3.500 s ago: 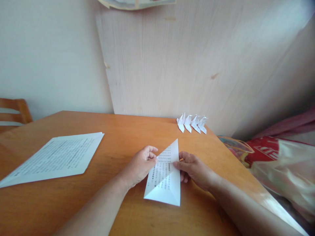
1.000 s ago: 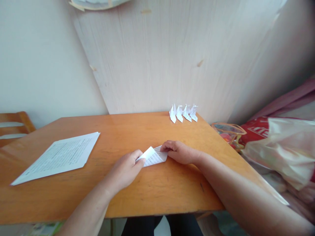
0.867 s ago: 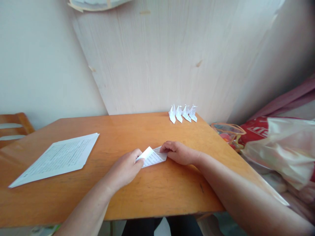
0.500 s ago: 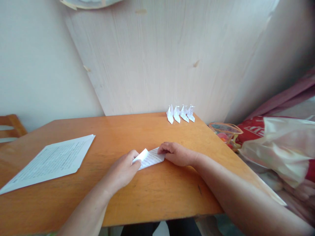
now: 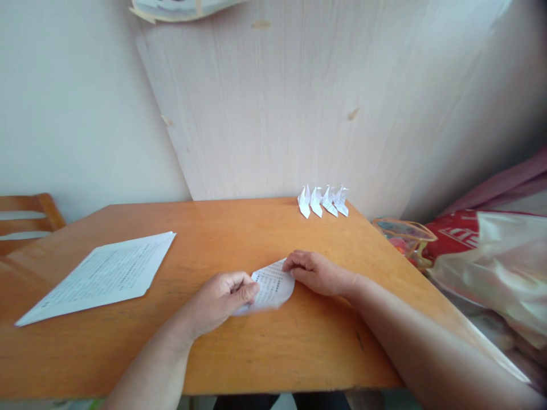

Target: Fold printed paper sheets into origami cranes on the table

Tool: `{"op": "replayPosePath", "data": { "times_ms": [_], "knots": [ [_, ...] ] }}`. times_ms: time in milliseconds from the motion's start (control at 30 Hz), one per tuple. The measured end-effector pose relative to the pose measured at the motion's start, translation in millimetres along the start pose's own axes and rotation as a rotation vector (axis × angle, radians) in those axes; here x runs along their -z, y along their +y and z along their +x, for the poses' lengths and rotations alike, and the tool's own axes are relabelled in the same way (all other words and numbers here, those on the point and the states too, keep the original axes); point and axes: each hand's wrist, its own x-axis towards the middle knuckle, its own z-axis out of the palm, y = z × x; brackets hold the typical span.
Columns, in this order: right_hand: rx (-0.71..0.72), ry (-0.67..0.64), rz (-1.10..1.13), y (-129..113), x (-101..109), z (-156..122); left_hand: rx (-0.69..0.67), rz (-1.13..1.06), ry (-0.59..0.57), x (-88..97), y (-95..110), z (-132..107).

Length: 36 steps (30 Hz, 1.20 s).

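Note:
A printed sheet of paper (image 5: 271, 286), partly folded, lies between my hands over the front middle of the wooden table (image 5: 256, 356). My left hand (image 5: 228, 296) pinches its left side between thumb and fingers. At the upper right corner, my right hand (image 5: 314, 272) has its fingers closed on the paper. The lower edge of the sheet is blurred and bulges toward me. My fingertips hide both of the gripped ends.
A stack of printed sheets (image 5: 106, 273) lies on the left. Several folded paper cranes (image 5: 329, 202) stand in a row at the back right. Beyond the right edge are an orange-rimmed basket (image 5: 404, 233) and a whitish plastic bag (image 5: 499, 267). A wooden chair (image 5: 29, 216) stands far left.
The folded strip has opened into a wider piece, its lower edge swinging toward me. My left hand has turned slightly with it. The whole view has shifted a little to the left.

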Motion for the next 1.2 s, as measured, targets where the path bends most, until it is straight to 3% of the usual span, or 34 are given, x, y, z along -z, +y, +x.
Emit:
{"op": "replayPosePath", "data": {
  "times_ms": [67,133,233,333,567,700,900,1200],
  "knots": [
    [0.027,0.009,-0.014,1.4,-1.8,-0.5,-0.007,-0.085,0.003,2.5,0.9,-1.9],
    [0.054,0.021,-0.034,2.7,-3.6,-0.9,-0.010,-0.112,0.102,4.0,0.7,-0.3],
    [0.066,0.042,-0.049,3.3,-5.5,-1.0,-0.011,-0.040,0.271,3.2,-3.0,7.1],
    [0.069,0.046,-0.053,2.1,-5.7,-0.9,-0.035,0.102,0.331,-1.2,-9.1,14.5],
    [0.068,0.068,-0.064,2.5,-6.6,-1.6,-0.145,0.491,0.219,-10.3,-16.3,17.3],
    [0.028,0.161,-0.116,10.3,-6.0,0.7,-0.199,0.632,0.200,-9.6,-14.9,15.1],
    [-0.046,0.306,-0.220,16.8,-2.0,1.9,-0.219,0.727,0.244,-10.4,-8.2,11.0],
    [-0.016,0.320,-0.273,-4.8,-1.4,-5.2,-0.180,0.737,0.253,-13.2,-5.1,11.4]
  ]
}}
